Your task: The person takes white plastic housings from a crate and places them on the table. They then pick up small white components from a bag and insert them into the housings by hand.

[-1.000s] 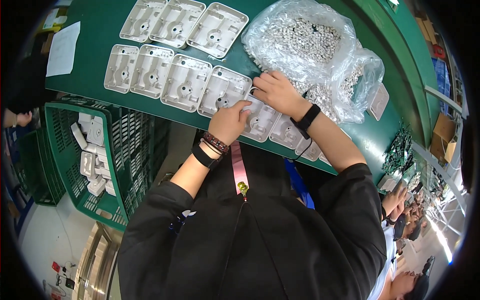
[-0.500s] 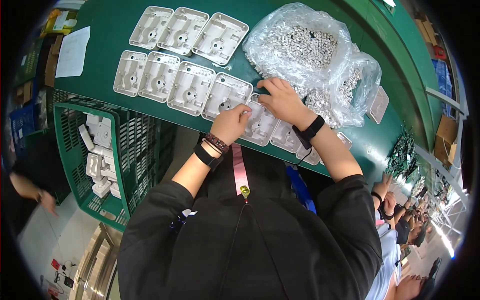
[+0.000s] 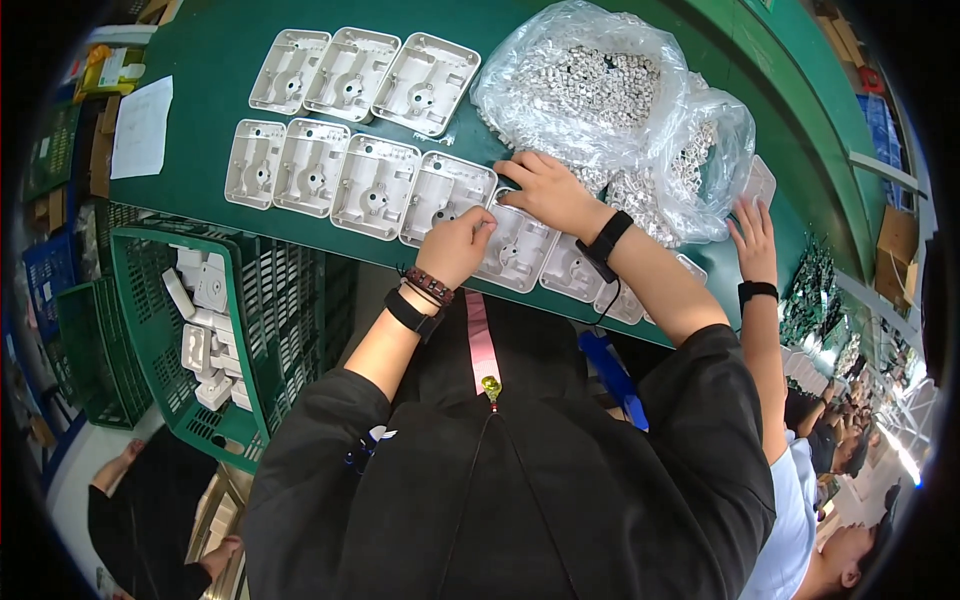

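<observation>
Two rows of pale grey plastic housings lie open side up on the green table (image 3: 200, 60). Over the front row, my left hand (image 3: 455, 248) is closed, thumb against bent fingers, beside one housing (image 3: 450, 190); anything in the pinch is too small to make out. My right hand (image 3: 550, 195) bends over the upper edge of the neighbouring housing (image 3: 517, 250). Its fingers are curled together, and what their tips hold is hidden. Just beyond it sits a clear plastic bag (image 3: 500, 85) full of small whitish metal parts, with a smaller open bag (image 3: 735, 150) of similar parts beside it.
A green crate (image 3: 245, 350) with white plastic parts stands below the table's left edge. Paper (image 3: 142, 128) lies at the far left. At right, a co-worker's hand (image 3: 755, 240) touches a pale housing (image 3: 761, 183), near a heap of dark green parts (image 3: 812, 290).
My right hand's fingers have drawn closer together at the housing; my left hand stays pinched. A co-worker's hand has reached the housing at right, and a person at lower left has shifted.
</observation>
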